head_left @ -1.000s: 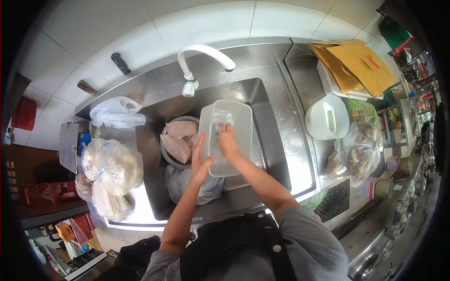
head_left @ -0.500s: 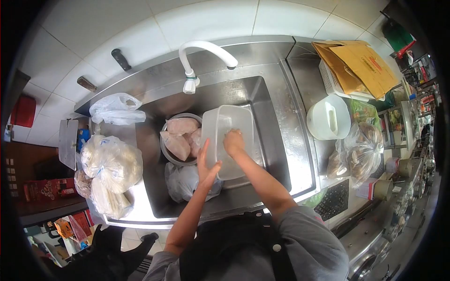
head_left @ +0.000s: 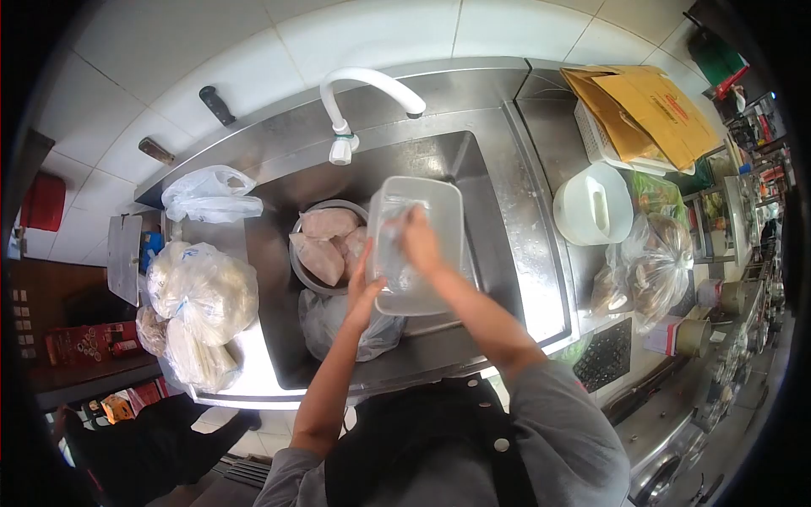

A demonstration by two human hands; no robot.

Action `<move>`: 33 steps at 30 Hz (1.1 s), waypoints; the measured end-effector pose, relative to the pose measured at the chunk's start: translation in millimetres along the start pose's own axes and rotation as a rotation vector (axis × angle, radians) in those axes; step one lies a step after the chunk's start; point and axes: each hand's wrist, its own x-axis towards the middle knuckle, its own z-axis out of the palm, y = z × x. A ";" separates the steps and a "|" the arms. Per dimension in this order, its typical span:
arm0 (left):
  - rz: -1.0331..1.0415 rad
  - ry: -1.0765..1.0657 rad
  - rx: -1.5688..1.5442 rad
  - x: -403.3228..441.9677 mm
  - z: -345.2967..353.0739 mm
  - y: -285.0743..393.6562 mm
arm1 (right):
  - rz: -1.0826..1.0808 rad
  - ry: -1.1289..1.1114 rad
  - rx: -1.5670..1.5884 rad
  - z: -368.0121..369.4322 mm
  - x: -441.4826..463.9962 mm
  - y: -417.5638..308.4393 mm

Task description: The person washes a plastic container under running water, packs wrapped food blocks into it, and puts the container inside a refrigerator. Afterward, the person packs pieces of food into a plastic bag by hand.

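Over the steel sink, a translucent rectangular plastic container [head_left: 420,291] is tilted with its opening toward me. My left hand [head_left: 363,291] grips its left wall, thumb across the near side. Inside it is my right hand [head_left: 418,241], blurred by motion, fingers curled in against the inner wall; whatever they hold is hidden. Just left of the container stands a round metal bowl [head_left: 297,269] with several pieces of pale raw meat [head_left: 319,258], which look like chicken breasts. Below the bowl, a clear plastic bag [head_left: 325,325] lies in the sink, partly behind my left forearm.
A white faucet [head_left: 342,139] arches over the sink [head_left: 498,279]. Filled plastic bags [head_left: 207,291] crowd the left counter. To the right are a white plastic tub [head_left: 583,211], a bag of dark food [head_left: 659,270] and flattened cardboard [head_left: 655,114] on a basket. Someone in dark clothes [head_left: 144,448] is at lower left.
The container has shifted slightly up and right and tipped more toward me. My right hand has moved up and left inside it. The person at lower left has changed position.
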 end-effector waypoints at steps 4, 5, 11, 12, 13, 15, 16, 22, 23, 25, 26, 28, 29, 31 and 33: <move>-0.020 -0.030 0.002 1.5 1.7 -11.8 | 0.235 -0.108 0.176 -13.8 26.3 -0.9; -0.036 -0.005 -0.022 3.2 1.0 -12.5 | 0.091 -0.191 0.115 -8.6 17.3 -8.3; 0.080 -0.061 0.149 13.4 -7.9 2.5 | -0.051 -0.368 0.217 7.2 -27.9 -24.8; 0.100 -0.032 0.176 12.4 -8.0 1.8 | -0.048 -0.368 0.218 5.2 -31.6 -16.9; 0.095 -0.036 0.178 10.6 -9.6 1.3 | -0.090 -0.484 0.021 1.2 -34.8 -5.9; 0.162 -0.016 0.358 12.9 -9.0 4.8 | -0.137 -0.598 -0.186 -3.1 -23.4 6.8; 0.163 -0.014 0.358 13.6 -8.2 5.7 | -0.137 -0.547 -0.363 -0.4 -14.7 12.3; 0.046 -0.046 0.473 6.6 -5.6 4.9 | -0.088 -0.258 -0.608 -63.6 23.7 23.0; 0.057 0.026 0.365 4.4 -0.8 11.9 | -0.021 -0.179 -0.560 -66.9 20.7 19.7; 0.073 0.091 0.251 2.1 12.5 22.1 | 0.129 -0.065 -0.535 -49.9 13.9 26.6; 0.064 0.088 0.259 -0.6 20.5 25.1 | 0.277 0.050 -0.506 -39.9 10.5 30.9; 0.063 0.063 0.265 -6.6 32.1 23.4 | 0.413 0.163 -0.382 -25.2 13.0 28.1; 0.083 0.057 0.296 -7.6 41.1 20.5 | 0.538 0.284 -0.259 -22.1 19.0 29.3; 0.118 0.037 0.306 -8.2 55.5 6.8 | 0.467 0.236 -0.412 -17.8 14.7 30.7; 0.124 0.005 0.243 -8.5 46.4 -5.4 | 0.547 0.024 -0.363 23.3 6.3 52.5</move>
